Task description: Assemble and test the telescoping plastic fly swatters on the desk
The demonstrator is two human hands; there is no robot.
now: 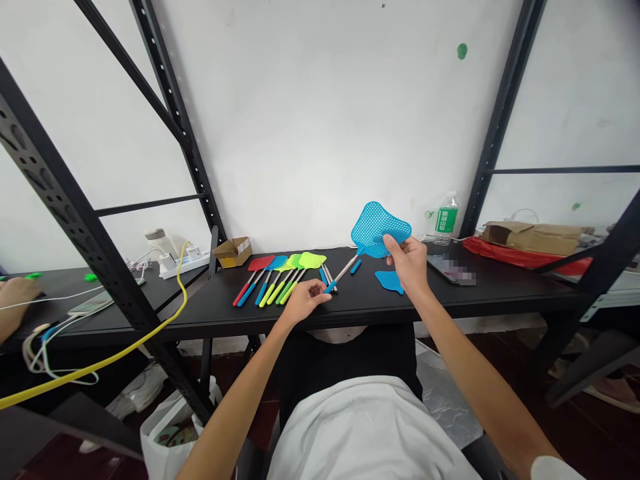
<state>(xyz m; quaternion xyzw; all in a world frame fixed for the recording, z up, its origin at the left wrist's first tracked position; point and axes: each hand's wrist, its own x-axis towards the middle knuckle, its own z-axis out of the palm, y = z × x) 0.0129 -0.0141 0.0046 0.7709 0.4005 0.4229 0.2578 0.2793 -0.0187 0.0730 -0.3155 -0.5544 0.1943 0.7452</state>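
Your left grip (306, 300) pinches the slim blue handle (331, 287); right grip (407, 261), the blue perforated paddle-shaped head (371, 224) toward one o'clock: align both.

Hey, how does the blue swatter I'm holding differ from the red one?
The blue swatter has a blue head and handle; the red swatter is red in both. The blue swatter is held at a slant; the red swatter lies on the black table. The left hand grips the blue swatter's handle and the right hand its head; neither touches the red swatter. Both share a broad head, thin rod and coloured handle.
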